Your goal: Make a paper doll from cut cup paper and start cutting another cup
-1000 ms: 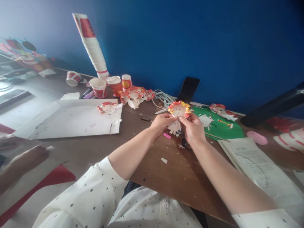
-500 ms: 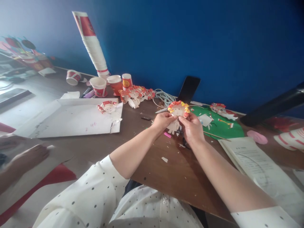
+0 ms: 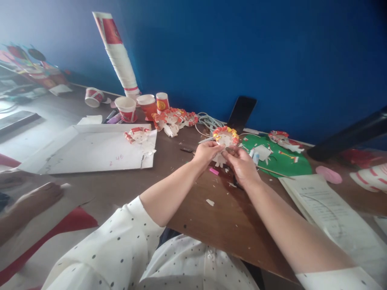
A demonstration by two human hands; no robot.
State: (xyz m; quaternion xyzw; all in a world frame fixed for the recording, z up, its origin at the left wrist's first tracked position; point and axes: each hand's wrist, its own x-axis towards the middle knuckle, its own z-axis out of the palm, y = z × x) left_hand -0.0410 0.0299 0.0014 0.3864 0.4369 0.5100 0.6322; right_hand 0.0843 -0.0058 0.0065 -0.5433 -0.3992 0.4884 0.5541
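Observation:
Between my hands is a paper doll (image 3: 225,139) with a drawn face and a curled red, orange and yellow paper rim round its head; its cut white body hangs below my fingers. My left hand (image 3: 206,154) pinches it from the left, thumb on the front. From the right, my right hand (image 3: 242,164) has thumb and fingers closed on it near the neck. Beneath lie a small pink piece (image 3: 214,171) and paper scraps (image 3: 210,202) on the brown table (image 3: 193,217). Similar paper dolls (image 3: 172,121) are heaped beyond, to the left.
A white board (image 3: 87,149) with another doll lies left, near a co-worker's hand (image 3: 45,197). Paper cups (image 3: 125,108) and a leaning cup stack (image 3: 121,60) stand behind. A phone (image 3: 242,112) leans on the wall. Right are a green disc (image 3: 299,165) and printed sheets (image 3: 326,205).
The fingers of my right hand have shifted on the doll, now bunched at its neck. The doll's head tips slightly and sits a little further left. The co-worker's hand looks nearly unchanged.

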